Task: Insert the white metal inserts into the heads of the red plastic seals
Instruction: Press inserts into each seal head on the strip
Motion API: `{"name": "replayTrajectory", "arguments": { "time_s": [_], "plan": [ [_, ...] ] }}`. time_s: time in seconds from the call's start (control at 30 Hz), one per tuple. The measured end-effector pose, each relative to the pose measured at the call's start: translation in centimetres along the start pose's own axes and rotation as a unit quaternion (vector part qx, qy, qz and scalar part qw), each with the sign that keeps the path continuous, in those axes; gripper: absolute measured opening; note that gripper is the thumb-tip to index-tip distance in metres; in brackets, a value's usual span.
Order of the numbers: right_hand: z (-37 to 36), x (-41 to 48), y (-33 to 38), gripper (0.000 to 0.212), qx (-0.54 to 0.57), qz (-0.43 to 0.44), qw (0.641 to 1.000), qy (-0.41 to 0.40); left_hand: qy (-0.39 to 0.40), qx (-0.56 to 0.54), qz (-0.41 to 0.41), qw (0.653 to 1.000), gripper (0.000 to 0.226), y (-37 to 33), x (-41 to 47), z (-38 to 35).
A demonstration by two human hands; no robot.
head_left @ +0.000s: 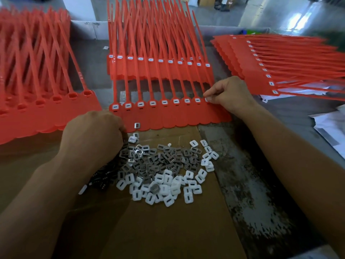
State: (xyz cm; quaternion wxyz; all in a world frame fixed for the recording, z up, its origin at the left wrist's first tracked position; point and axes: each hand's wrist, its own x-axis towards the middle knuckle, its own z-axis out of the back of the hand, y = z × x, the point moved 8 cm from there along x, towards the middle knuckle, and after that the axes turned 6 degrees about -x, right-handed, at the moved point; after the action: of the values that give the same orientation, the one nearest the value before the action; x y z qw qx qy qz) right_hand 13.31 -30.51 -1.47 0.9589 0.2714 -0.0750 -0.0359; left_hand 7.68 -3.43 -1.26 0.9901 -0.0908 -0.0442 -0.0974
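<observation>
Fingers (210,94) of the right hand (229,94) pinched a white insert (206,99) at the rightmost head of the near strip of red seals (168,116), whose other heads carried white inserts. The left hand (93,133) lay curled at the strip's near left corner, on the far left edge of the insert pile (164,171). Its fingers were tucked beneath it, so whether they held anything could not be told. The pile sat on a cardboard sheet (168,230) on the counter (252,184). One loose insert (137,125) rested on the strip's tags. Filled strips (158,70) lay beyond. An empty-headed stack (37,81) at left and a filled stack (280,62) at right were cut off by the frame. Papers (330,128) at the right edge bore print too blurred to read.
</observation>
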Motion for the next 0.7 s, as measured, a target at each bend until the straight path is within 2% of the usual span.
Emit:
{"name": "replayTrajectory", "arguments": {
  "time_s": [0.07,0.17,0.3,0.37,0.47,0.5,0.6,0.7],
  "plan": [
    [-0.1,0.6,-0.5,0.017,0.008,-0.036,0.999,0.017,-0.001,-0.003,0.002,1.000,0.031,0.0,0.0,0.0],
    [-0.4,1.6,-1.0,0.030,0.005,-0.091,0.995,0.038,-0.003,-0.002,0.006,1.000,0.030,0.1,0.0,0.0],
    [-0.7,2.0,-1.0,0.030,0.003,-0.106,0.993,0.051,0.002,0.003,0.008,1.000,0.030,0.0,0.1,0.0],
    [-0.4,1.1,-0.6,0.022,-0.017,-0.074,0.997,0.022,0.004,0.000,0.008,1.000,0.030,0.0,0.0,0.1],
    [0.5,-1.8,2.0,0.020,-0.042,0.025,0.998,-0.030,0.003,-0.002,0.008,1.000,0.031,-0.2,0.0,0.2],
    [0.3,-2.9,3.1,0.019,-0.027,0.058,0.998,-0.004,0.004,0.000,0.006,1.000,0.031,-0.1,0.0,0.2],
    [-1.4,-6.5,5.9,0.016,-0.023,0.142,0.979,0.145,0.008,-0.002,0.004,1.000,0.031,-0.1,0.1,0.2],
    [-2.4,-8.2,6.2,0.014,-0.052,0.157,0.964,0.207,0.006,-0.003,0.002,1.000,0.031,-0.1,0.1,0.2]
  ]
}}
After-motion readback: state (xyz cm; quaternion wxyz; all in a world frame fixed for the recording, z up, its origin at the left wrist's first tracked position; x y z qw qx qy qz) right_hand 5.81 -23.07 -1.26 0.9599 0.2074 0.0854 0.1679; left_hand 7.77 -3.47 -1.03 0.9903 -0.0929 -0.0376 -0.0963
